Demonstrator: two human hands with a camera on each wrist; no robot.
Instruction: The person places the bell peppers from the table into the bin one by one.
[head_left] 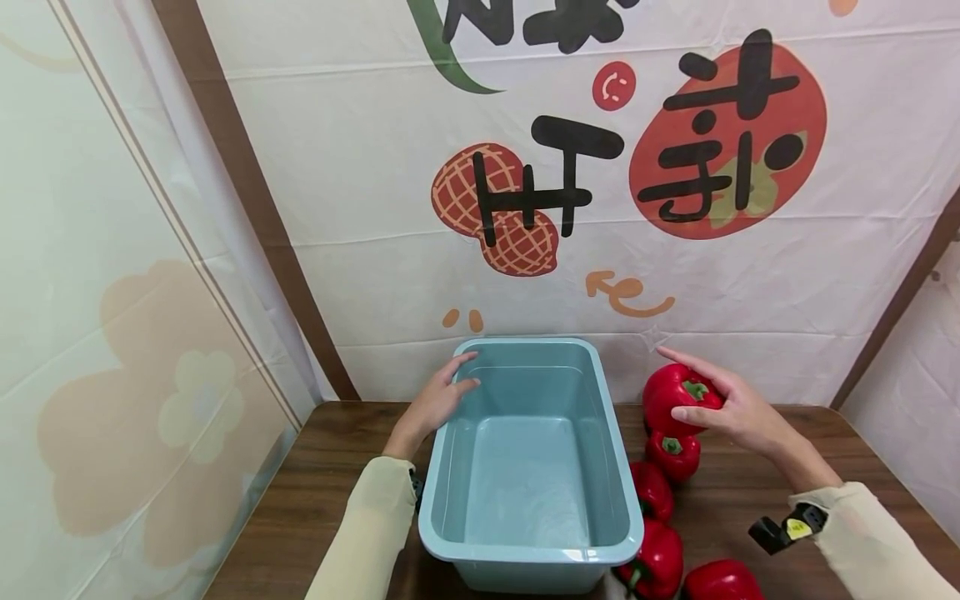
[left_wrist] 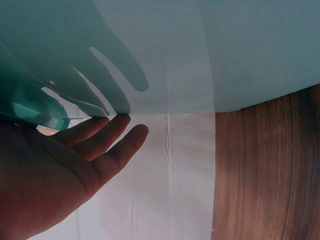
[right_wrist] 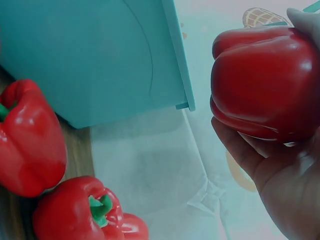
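A red bell pepper (head_left: 670, 398) with a green stem is gripped by my right hand (head_left: 738, 410), raised above the other peppers. The right wrist view shows the pepper (right_wrist: 265, 82) between thumb and fingers. My left hand (head_left: 435, 402) rests on the left rim of a blue plastic tub (head_left: 621, 492), thumb and a finger over the edge. In the left wrist view, the fingers (left_wrist: 120, 150) touch the tub's outer wall (left_wrist: 170, 55) and look fairly straight. Nothing lies inside the tub.
Several red peppers lie along the tub's right side, among them one below my right hand (head_left: 673, 456) and one at the front (head_left: 652, 558). A brown wooden table (head_left: 300, 508) carries everything. Behind it hangs a printed white cloth (head_left: 375, 292).
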